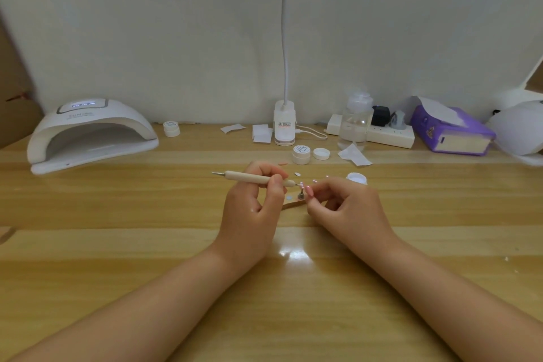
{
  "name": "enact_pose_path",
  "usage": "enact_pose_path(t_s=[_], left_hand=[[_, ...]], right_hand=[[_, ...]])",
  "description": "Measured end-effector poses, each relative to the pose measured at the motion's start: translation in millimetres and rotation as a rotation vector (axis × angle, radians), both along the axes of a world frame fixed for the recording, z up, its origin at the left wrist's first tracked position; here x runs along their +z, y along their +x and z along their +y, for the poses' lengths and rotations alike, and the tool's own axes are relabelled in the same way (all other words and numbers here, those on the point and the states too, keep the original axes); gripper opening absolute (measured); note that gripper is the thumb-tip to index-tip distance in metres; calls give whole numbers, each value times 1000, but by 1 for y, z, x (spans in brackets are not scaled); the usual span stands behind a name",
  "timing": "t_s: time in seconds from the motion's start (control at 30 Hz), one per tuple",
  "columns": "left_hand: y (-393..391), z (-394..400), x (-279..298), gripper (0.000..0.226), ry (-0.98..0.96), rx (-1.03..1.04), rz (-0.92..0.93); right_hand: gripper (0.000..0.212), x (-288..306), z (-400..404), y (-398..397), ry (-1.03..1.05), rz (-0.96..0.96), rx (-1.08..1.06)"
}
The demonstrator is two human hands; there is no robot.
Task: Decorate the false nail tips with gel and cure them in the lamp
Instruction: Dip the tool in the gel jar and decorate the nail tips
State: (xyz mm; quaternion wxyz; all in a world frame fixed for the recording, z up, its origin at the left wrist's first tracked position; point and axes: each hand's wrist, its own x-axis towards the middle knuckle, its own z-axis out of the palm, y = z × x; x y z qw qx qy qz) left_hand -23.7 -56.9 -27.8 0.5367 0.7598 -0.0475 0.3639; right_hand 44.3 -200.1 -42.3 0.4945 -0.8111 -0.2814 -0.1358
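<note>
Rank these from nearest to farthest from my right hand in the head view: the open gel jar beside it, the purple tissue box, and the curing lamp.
From the right hand:
1. Open gel jar, just behind the hand, slightly right.
2. Purple tissue box, back right of the desk.
3. Curing lamp, far back left, past the left hand.

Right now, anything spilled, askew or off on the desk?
No spill visible. One gel pot sits open just beyond the right hand, its loose lid farther back. Paper scraps lie scattered near the bottle. Nothing looks damaged.
</note>
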Motion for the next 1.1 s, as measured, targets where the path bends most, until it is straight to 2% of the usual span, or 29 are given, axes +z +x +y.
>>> enact_pose_path(t_s=[0.6,1.1], left_hand=[[0,-1,0,13,82,15,17],[1,-1,-1,14,64,10,47]], right_hand=[[6,2,0,-1,-36,-11,43],[18,2,0,0,-46,-40,53]])
